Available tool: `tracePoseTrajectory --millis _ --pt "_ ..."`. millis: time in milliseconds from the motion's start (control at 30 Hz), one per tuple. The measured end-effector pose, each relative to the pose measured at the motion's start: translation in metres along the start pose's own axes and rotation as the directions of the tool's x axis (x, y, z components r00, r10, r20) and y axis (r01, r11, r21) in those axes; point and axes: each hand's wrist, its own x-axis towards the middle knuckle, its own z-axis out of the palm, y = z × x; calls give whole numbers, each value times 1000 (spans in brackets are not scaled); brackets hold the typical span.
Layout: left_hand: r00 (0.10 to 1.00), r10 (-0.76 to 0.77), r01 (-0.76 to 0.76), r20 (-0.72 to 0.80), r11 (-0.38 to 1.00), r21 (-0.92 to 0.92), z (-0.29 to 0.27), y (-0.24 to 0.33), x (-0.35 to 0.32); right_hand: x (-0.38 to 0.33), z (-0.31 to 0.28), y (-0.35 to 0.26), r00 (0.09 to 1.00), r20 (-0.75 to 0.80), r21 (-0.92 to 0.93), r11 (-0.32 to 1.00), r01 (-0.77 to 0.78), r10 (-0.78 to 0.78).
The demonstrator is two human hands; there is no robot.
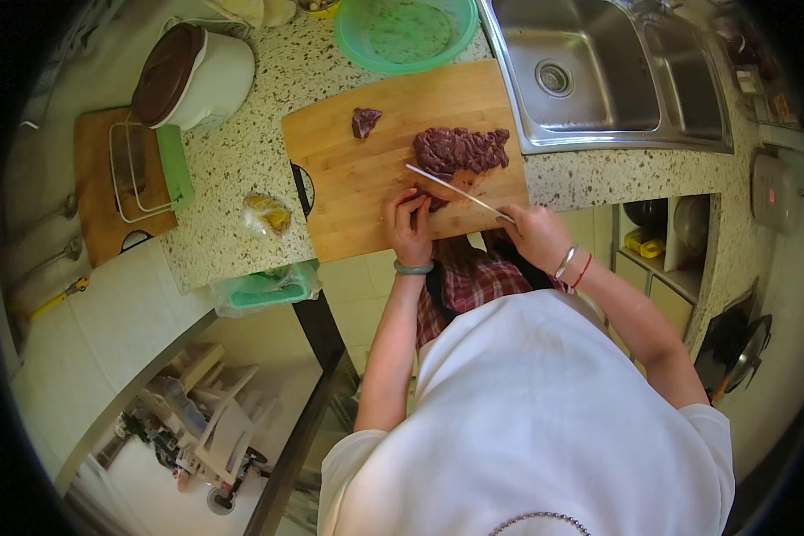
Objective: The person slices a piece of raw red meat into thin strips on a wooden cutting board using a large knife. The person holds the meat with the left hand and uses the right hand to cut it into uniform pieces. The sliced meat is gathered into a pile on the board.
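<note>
A wooden cutting board [357, 170] lies on the speckled counter. A pile of dark red sliced meat [460, 149] sits on its right part, and one small piece of meat [364, 121] lies apart at the upper left. My left hand [408, 228] presses down a small chunk of meat [434, 201] near the board's front edge. My right hand [531, 234] grips the handle of a knife [451, 188], whose thin blade runs up and left over the chunk, just beside my left fingers.
A green plastic basin [406, 31] stands behind the board. A double steel sink [607, 71] lies to the right. At the left are a white rice cooker [192, 76], a second wooden board with a wire rack [125, 179], and a small bag [266, 214].
</note>
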Motion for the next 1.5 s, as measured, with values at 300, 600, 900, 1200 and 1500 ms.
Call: tracePoseTrajectory --millis 300,600,900,1200,1500 --pt "998 59 -62 30 989 135 -1 -7 -4 -23 22 -8 998 51 -52 998 -26 29" --pt "992 117 -125 57 979 161 -2 -6 -2 -23 26 -19 992 109 -147 988 -54 70" --pt "989 139 -146 50 975 167 -2 -4 0 -20 22 -26 986 150 -169 984 -48 73" --pt "993 92 -104 78 981 164 -3 -10 -5 7 20 -43 986 150 -116 992 -55 72" --pt "992 118 -125 45 963 238 -1 -6 -2 12 22 -41 981 179 -148 988 -43 69"
